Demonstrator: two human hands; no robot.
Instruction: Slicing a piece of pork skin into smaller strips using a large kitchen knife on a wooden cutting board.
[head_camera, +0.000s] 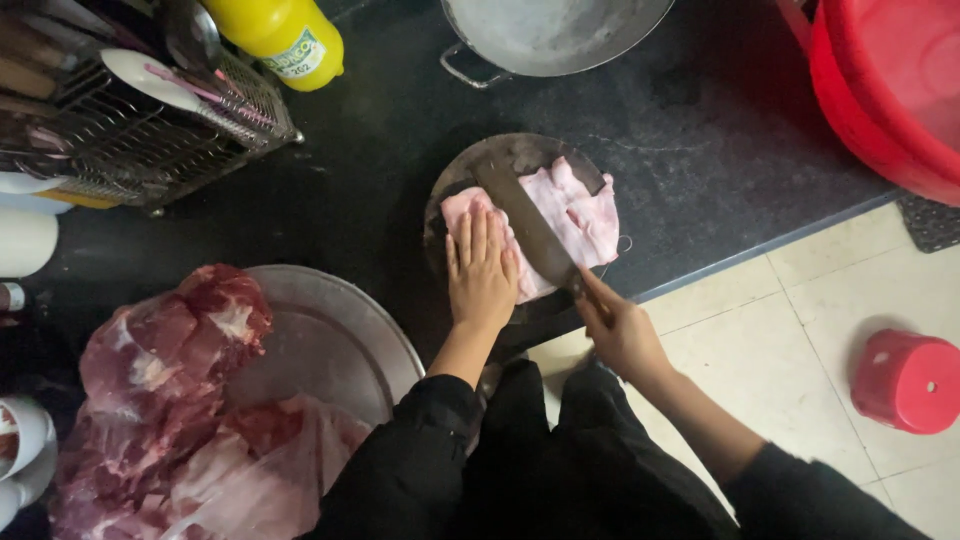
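Note:
A pale pink slab of raw meat (580, 215) lies on a round dark chopping board (450, 185) on the black counter. My left hand (481, 268) presses flat on the left part of the meat, fingers together. My right hand (620, 330) grips the handle of a cleaver (525, 220), whose broad blade lies flat across the meat, pointing away from me.
A large metal tray (330, 330) at the left holds big red meat pieces (170, 370), some in a plastic bag. A dish rack (130, 110), a yellow bottle (285, 35), a metal pan (550, 35), a red basin (890, 80) and a red stool (908, 380) surround the board.

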